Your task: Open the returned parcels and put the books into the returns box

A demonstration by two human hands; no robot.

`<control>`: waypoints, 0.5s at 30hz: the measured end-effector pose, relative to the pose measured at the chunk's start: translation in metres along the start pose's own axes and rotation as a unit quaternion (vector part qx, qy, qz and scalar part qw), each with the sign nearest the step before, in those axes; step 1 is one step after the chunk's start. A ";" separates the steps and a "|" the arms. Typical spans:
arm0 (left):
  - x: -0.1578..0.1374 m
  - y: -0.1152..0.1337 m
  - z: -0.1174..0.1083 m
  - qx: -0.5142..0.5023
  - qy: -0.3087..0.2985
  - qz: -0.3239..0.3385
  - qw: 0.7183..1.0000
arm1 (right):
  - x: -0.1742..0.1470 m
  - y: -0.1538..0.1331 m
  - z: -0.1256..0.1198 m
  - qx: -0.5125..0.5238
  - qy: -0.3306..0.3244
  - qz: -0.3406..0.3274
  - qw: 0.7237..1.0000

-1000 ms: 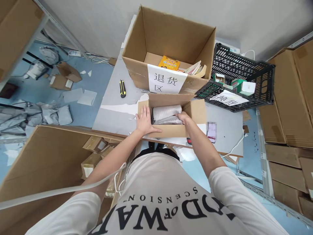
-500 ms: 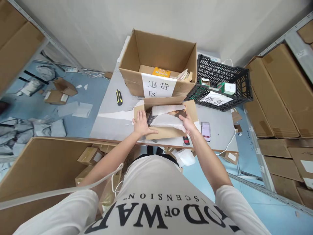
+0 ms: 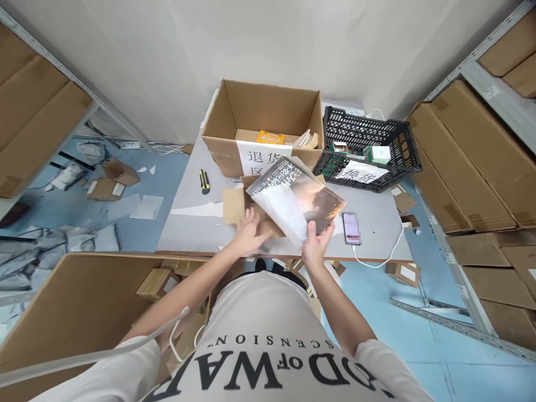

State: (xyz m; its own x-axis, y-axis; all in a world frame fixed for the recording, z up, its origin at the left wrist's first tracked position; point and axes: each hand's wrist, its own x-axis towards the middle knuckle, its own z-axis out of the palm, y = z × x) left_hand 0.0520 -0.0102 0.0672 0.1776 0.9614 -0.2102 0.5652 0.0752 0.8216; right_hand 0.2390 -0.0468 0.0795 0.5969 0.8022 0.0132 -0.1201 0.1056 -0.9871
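My right hand [image 3: 317, 243] grips the lower right edge of a book [image 3: 321, 199] with a dark cover, light lettering and a sunset-like picture. A whitish, translucent sheet covers part of its front. The book is tilted above a small open cardboard box [image 3: 233, 205] and hides much of it. My left hand [image 3: 249, 231], a little blurred, lies at the box's near left side with its fingers spread. Whether it presses on the cardboard, I cannot tell.
Behind stands a large labelled cardboard box [image 3: 218, 148] holding an orange pack [image 3: 270, 138]. A black crate [image 3: 372, 134] is to its right. A yellow-black box cutter [image 3: 204, 181] lies left, a phone [image 3: 352, 229] with a white cable right. A big carton [image 3: 84, 301] stands at lower left.
My right hand has lifted the book out of the small box and turned it so its cover shows. My left hand stays by the box, its fingers more spread. The view has shifted slightly.
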 end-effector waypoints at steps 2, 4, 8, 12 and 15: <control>-0.011 0.021 0.006 -0.244 -0.034 0.031 0.969 | -0.012 0.002 0.010 -0.003 0.002 -0.018 1.000; -0.015 0.040 0.013 -0.446 -0.012 0.008 0.895 | -0.023 0.005 0.019 0.004 -0.005 -0.018 1.000; -0.010 0.056 0.017 -0.572 0.081 -0.033 0.815 | -0.038 0.010 0.025 0.019 -0.043 0.005 0.999; -0.004 0.049 0.009 -0.568 0.095 -0.023 0.817 | -0.024 0.005 0.010 0.033 -0.101 0.002 0.994; 0.003 0.038 -0.001 -0.537 0.111 -0.001 0.837 | 0.007 -0.007 -0.010 0.034 -0.140 0.023 0.989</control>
State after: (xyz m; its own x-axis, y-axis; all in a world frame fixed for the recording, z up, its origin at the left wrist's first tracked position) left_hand 0.0729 -0.0045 0.0990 -0.0435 0.9776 -0.2057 -0.5047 0.1562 0.8491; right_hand 0.2521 -0.0479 0.0850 0.3481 0.9372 0.0216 -0.1999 0.0968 -0.9750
